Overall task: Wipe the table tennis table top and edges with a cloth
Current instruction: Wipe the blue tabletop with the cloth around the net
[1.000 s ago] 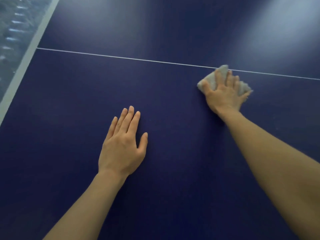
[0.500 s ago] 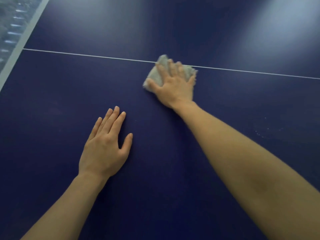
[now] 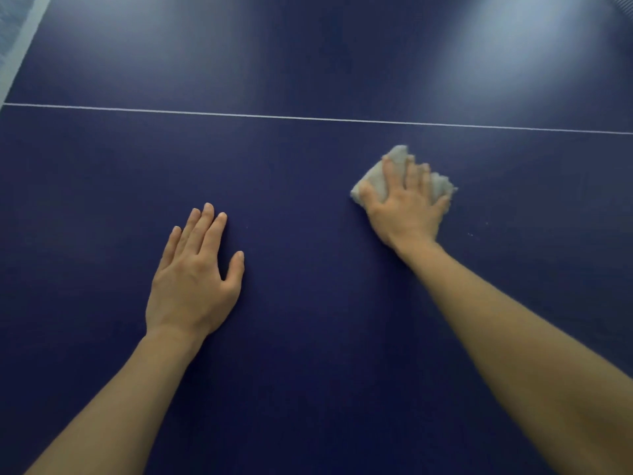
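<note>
Dark blue bench [image 3: 308,337], seen from the head camera, crossed by a thin white line [image 3: 308,118] running left to right. Of the two hands, the left hand [image 3: 191,279] lies flat on the surface, palm down, fingers straight and together, grasping nothing. The right hand [image 3: 407,204] presses a crumpled pale grey cloth [image 3: 375,180] onto the bench with spread fingers, just on the near side of the line. A pale border [image 3: 20,46] shows at upper left.
</note>
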